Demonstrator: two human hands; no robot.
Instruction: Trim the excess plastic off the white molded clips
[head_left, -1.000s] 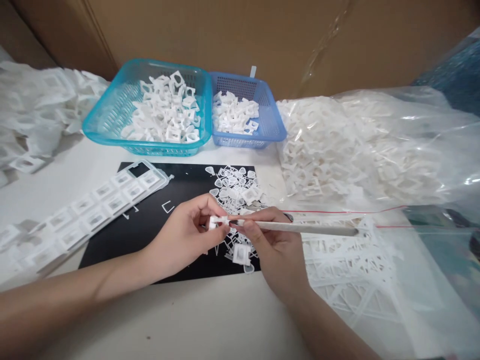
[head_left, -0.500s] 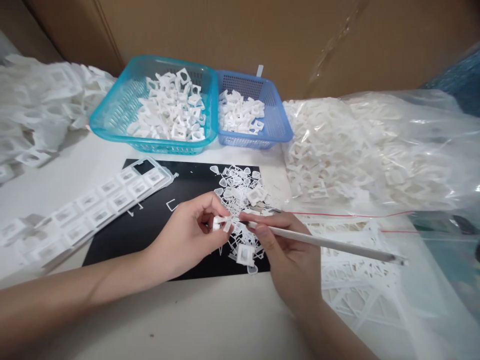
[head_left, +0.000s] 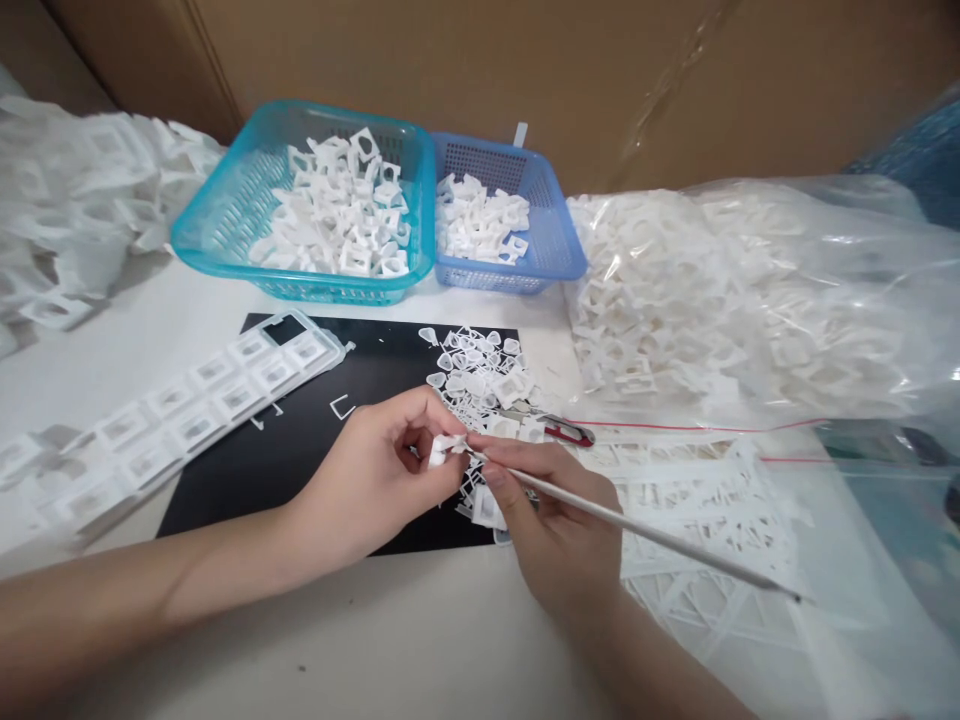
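My left hand (head_left: pixel 375 465) is closed on a small white plastic part (head_left: pixel 442 450), pinched between thumb and fingers above the black mat (head_left: pixel 300 480). In my right hand (head_left: pixel 566 525) is a long, thin, pale stick-like tool (head_left: pixel 652 532), held like a pen. Its working end meets the white part, and the far end slants down to the right. I cannot make out the exact tip. Below and behind my fingers lies a heap of small white offcuts (head_left: pixel 472 365). A square white piece (head_left: pixel 487 507) is partly covered by my right hand.
A teal basket (head_left: pixel 300 280) and a blue basket (head_left: pixel 555 240) at the back hold white parts. A long tray (head_left: pixel 289 318) of square pieces lies left. Clear bags (head_left: pixel 750 300) of parts fill the right, near a red-handled tool (head_left: pixel 568 431). White parts (head_left: pixel 90 210) pile up far left.
My right hand has moved slightly left, its fingertips now close to the left hand's. The tool's far end has swung downward, and the red-handled tool has come into view.
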